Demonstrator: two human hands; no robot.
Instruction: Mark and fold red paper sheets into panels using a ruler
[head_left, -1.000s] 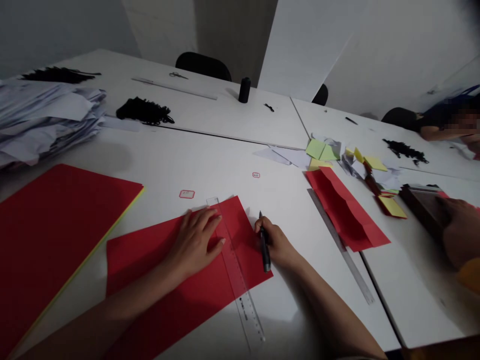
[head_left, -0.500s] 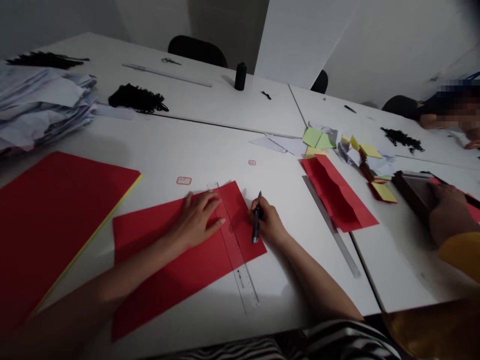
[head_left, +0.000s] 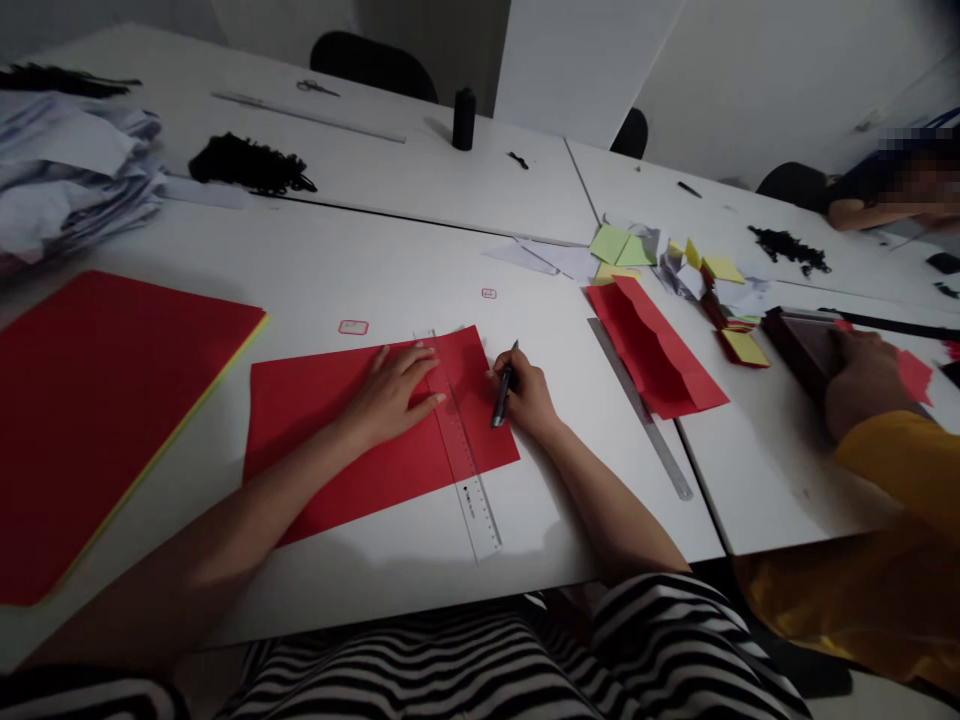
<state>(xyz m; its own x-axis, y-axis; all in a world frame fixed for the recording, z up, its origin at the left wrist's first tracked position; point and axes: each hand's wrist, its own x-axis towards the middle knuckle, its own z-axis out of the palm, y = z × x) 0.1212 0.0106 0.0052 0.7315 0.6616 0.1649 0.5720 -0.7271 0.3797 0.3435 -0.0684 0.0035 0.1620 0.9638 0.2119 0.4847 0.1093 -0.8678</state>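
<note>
My left hand lies flat with spread fingers on a red sheet of paper. Its fingertips touch a clear plastic ruler, which crosses the sheet near the right end and juts past the lower edge. A dark pen is gripped in my right hand, beside the sheet's right edge. The pen slants, its upper end pointing away from me; whether either end touches the paper I cannot tell.
A red stack with a yellow edge lies left. Right are folded red paper, a metal ruler and paper scraps. A co-worker's hand rests on a dark box. A black bottle-like object stands behind.
The view has shifted, so most things appear higher and slightly left. The red sheet's left end appears farther right. My hands keep their hold and pose.
</note>
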